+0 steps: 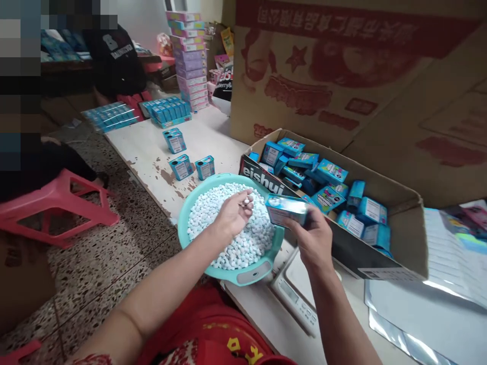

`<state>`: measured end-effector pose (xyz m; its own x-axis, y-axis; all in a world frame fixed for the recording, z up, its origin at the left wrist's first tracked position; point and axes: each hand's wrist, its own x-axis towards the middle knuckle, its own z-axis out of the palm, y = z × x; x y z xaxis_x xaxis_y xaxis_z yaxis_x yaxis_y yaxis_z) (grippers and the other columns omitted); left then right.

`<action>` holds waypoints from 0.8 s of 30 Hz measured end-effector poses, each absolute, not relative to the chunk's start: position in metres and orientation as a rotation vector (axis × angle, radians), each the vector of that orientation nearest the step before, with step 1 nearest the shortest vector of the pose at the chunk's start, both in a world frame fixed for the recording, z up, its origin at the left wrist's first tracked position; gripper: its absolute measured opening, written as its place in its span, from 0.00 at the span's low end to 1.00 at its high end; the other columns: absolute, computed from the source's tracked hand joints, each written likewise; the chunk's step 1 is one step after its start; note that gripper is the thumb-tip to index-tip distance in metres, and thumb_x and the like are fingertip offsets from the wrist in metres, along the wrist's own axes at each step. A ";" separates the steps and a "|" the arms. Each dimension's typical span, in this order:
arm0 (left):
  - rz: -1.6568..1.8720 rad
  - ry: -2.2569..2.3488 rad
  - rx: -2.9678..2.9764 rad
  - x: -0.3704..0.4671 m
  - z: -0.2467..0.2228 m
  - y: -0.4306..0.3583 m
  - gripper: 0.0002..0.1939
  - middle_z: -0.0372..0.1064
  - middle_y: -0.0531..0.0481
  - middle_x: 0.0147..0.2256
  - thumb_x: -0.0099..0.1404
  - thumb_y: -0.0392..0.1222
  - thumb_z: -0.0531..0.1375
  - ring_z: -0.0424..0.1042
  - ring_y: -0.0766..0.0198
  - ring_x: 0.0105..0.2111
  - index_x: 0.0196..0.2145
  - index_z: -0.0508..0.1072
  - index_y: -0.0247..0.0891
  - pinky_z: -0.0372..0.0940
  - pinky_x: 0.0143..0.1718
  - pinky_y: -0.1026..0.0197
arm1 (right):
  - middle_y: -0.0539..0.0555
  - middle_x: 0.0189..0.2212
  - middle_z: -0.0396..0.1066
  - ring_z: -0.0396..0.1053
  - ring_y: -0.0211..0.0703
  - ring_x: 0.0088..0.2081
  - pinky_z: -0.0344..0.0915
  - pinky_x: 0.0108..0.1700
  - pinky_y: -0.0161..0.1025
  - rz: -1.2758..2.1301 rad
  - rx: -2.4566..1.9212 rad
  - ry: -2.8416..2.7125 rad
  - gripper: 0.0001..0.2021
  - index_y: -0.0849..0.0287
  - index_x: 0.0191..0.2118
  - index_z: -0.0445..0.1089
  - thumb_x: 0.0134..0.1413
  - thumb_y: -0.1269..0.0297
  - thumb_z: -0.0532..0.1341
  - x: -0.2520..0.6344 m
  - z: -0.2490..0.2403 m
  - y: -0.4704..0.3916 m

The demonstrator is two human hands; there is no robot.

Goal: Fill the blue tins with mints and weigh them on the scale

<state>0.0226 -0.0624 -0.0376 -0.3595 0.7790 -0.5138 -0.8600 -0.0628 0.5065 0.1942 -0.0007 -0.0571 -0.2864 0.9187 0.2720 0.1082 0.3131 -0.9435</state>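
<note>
Blue tin (286, 205), printed sides, is in the R hand (315, 235), just above the basin's R rim, beside the long carton (342, 253). Top face is up twd the camera, its longer edge running approx. L–R; the end w/ the opening points L, over the pellets, & the label side faces the wearer. Body height is foreshortened, so can't tell exact tilt. R fingers wrap the tin's R end, thumb on the near side, firm hold. Top looks glossy, w/ white showing at the opening. L hand (235, 215) is over the basin, palm partly up, fingers loosely curled round a few white pellets. More pellets (232, 256), smooth, rounded, some w/ a bluish tint, fill most of the turquoise basin (183, 230). White table (213, 133), paint chipped brown near the edge; upright tins (181, 167) past the basin, tray of tins (171, 112) farther back, tall stack of pink/purple boxes (192, 66) behind. Carton has "eishui" on its dark side, jumbled blue tins inside. Scale (294, 299) sits btwn basin & R forearm. Big brown cardboard (380, 101) walls off the R; red stool (63, 203) on speckled floor (131, 243) at L.
</note>
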 end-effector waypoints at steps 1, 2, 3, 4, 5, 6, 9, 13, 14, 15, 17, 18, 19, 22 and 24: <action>1.668 0.925 -0.023 0.019 -0.036 -0.066 0.03 0.63 0.53 0.23 0.61 0.30 0.58 0.60 0.76 0.17 0.33 0.72 0.31 0.51 0.14 0.74 | 0.51 0.35 0.74 0.71 0.46 0.37 0.67 0.42 0.44 1.142 -0.935 -1.537 0.21 0.56 0.42 0.68 0.41 0.54 0.70 0.206 -0.061 -0.004; 1.630 0.953 0.083 0.015 -0.036 -0.071 0.04 0.63 0.53 0.22 0.60 0.30 0.59 0.59 0.76 0.16 0.34 0.72 0.31 0.50 0.14 0.75 | 0.52 0.36 0.74 0.71 0.45 0.37 0.68 0.42 0.44 1.157 -0.932 -1.440 0.21 0.56 0.42 0.67 0.42 0.55 0.70 0.220 -0.066 -0.007; 1.596 0.998 0.185 0.010 -0.035 -0.075 0.05 0.63 0.52 0.22 0.59 0.31 0.60 0.59 0.76 0.16 0.35 0.72 0.31 0.50 0.13 0.75 | 0.52 0.36 0.73 0.71 0.44 0.36 0.68 0.41 0.43 1.141 -0.946 -1.369 0.21 0.55 0.43 0.65 0.42 0.56 0.70 0.236 -0.072 -0.010; 1.573 1.058 0.260 0.005 -0.035 -0.078 0.05 0.63 0.52 0.22 0.59 0.33 0.61 0.59 0.75 0.15 0.36 0.73 0.32 0.49 0.13 0.75 | 0.52 0.35 0.73 0.71 0.43 0.36 0.68 0.41 0.42 1.103 -0.980 -1.325 0.22 0.55 0.42 0.64 0.42 0.57 0.70 0.251 -0.078 -0.013; 1.559 1.116 0.296 0.000 -0.036 -0.081 0.05 0.63 0.53 0.20 0.59 0.34 0.62 0.58 0.75 0.15 0.35 0.73 0.32 0.48 0.12 0.75 | 0.51 0.35 0.73 0.71 0.42 0.35 0.68 0.40 0.41 1.057 -1.031 -1.300 0.22 0.55 0.42 0.64 0.41 0.57 0.70 0.267 -0.084 -0.017; 1.544 1.159 0.302 -0.004 -0.038 -0.082 0.05 0.62 0.54 0.19 0.59 0.36 0.62 0.57 0.75 0.14 0.34 0.72 0.33 0.46 0.11 0.75 | 0.51 0.34 0.72 0.71 0.41 0.34 0.68 0.39 0.41 1.013 -1.088 -1.283 0.22 0.55 0.41 0.63 0.40 0.58 0.70 0.281 -0.090 -0.020; 1.481 1.183 0.253 -0.013 -0.045 -0.080 0.04 0.60 0.54 0.19 0.59 0.37 0.62 0.53 0.77 0.13 0.30 0.71 0.34 0.44 0.10 0.76 | 0.50 0.32 0.71 0.71 0.42 0.33 0.69 0.39 0.41 0.956 -1.220 -1.242 0.22 0.55 0.39 0.62 0.38 0.57 0.71 0.313 -0.108 -0.028; 1.427 1.230 0.224 -0.010 -0.052 -0.072 0.01 0.66 0.49 0.26 0.58 0.32 0.60 0.60 0.76 0.18 0.29 0.71 0.31 0.50 0.13 0.77 | 0.49 0.31 0.69 0.70 0.42 0.34 0.68 0.39 0.42 0.985 -1.311 -1.217 0.22 0.55 0.37 0.61 0.37 0.56 0.70 0.327 -0.133 -0.036; 1.419 1.252 0.223 -0.008 -0.051 -0.070 0.01 0.66 0.48 0.27 0.59 0.30 0.59 0.62 0.75 0.20 0.30 0.72 0.31 0.52 0.14 0.76 | 0.48 0.31 0.69 0.69 0.41 0.33 0.68 0.40 0.42 0.985 -1.322 -1.203 0.22 0.55 0.37 0.60 0.37 0.56 0.70 0.327 -0.139 -0.038; 1.408 1.271 0.223 -0.007 -0.050 -0.068 0.04 0.67 0.47 0.29 0.59 0.29 0.58 0.64 0.74 0.21 0.32 0.73 0.30 0.54 0.15 0.76 | 0.48 0.30 0.68 0.69 0.41 0.33 0.68 0.40 0.42 0.982 -1.332 -1.186 0.23 0.55 0.37 0.60 0.37 0.55 0.70 0.327 -0.145 -0.040; 1.385 1.306 0.216 -0.004 -0.045 -0.066 0.08 0.68 0.45 0.31 0.61 0.26 0.55 0.65 0.74 0.23 0.36 0.74 0.30 0.56 0.16 0.75 | 0.49 0.32 0.68 0.69 0.42 0.35 0.68 0.41 0.43 0.975 -1.352 -1.171 0.25 0.56 0.38 0.60 0.37 0.53 0.70 0.327 -0.153 -0.045; 1.377 1.317 0.210 -0.003 -0.041 -0.065 0.10 0.68 0.45 0.31 0.62 0.26 0.54 0.65 0.74 0.23 0.37 0.74 0.30 0.56 0.16 0.76 | 0.51 0.35 0.69 0.70 0.43 0.37 0.68 0.43 0.45 0.975 -1.352 -1.185 0.26 0.56 0.40 0.60 0.36 0.52 0.71 0.328 -0.156 -0.047; 1.373 1.321 0.207 -0.003 -0.038 -0.064 0.10 0.68 0.46 0.30 0.64 0.26 0.53 0.64 0.75 0.23 0.37 0.73 0.30 0.55 0.16 0.76 | 0.53 0.39 0.69 0.70 0.46 0.41 0.67 0.46 0.47 0.972 -1.341 -1.211 0.29 0.56 0.43 0.60 0.36 0.51 0.71 0.330 -0.157 -0.050; 1.382 1.313 0.234 -0.005 -0.029 -0.064 0.11 0.64 0.49 0.25 0.69 0.32 0.51 0.61 0.76 0.20 0.36 0.73 0.33 0.52 0.13 0.77 | 0.61 0.51 0.66 0.66 0.52 0.53 0.62 0.55 0.52 0.899 -1.265 -1.269 0.34 0.56 0.49 0.59 0.39 0.45 0.69 0.340 -0.153 -0.056; 1.348 1.321 0.257 -0.007 -0.028 -0.065 0.13 0.62 0.51 0.23 0.71 0.36 0.49 0.59 0.75 0.18 0.33 0.71 0.35 0.49 0.12 0.76 | 0.63 0.52 0.65 0.66 0.52 0.53 0.62 0.54 0.54 0.808 -1.253 -1.218 0.31 0.57 0.50 0.59 0.46 0.42 0.64 0.349 -0.149 -0.060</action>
